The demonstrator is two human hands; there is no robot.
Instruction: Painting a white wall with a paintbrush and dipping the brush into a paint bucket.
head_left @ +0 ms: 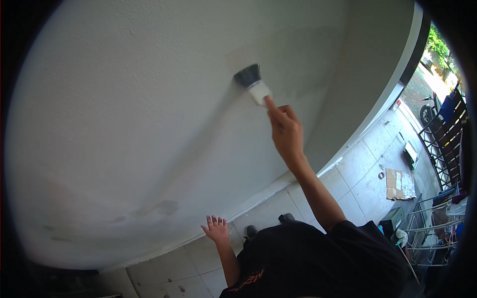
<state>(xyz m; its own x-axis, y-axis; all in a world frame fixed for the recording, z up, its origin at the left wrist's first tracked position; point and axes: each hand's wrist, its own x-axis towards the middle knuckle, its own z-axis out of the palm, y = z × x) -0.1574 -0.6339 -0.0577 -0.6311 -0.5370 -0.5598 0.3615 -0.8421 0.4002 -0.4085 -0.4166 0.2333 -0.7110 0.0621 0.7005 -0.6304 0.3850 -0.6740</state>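
Observation:
My right hand (284, 130) is raised and shut on the handle of a wide paintbrush (252, 83), index finger stretched along the handle. The brush's dark bristles press against a white textured wall (129, 109), just below a slightly duller patch. My left hand (216, 228) hangs low beside my body with its fingers spread and nothing in it, close to the foot of the wall. My black shirt (308, 260) fills the lower middle of the view.
Pale floor tiles (367, 169) run along the wall's base. A flattened cardboard sheet (399, 184) lies on them at the right, near a metal rack (437, 223) and a dark gate (447, 139). Grey smudges (159, 207) mark the lower wall.

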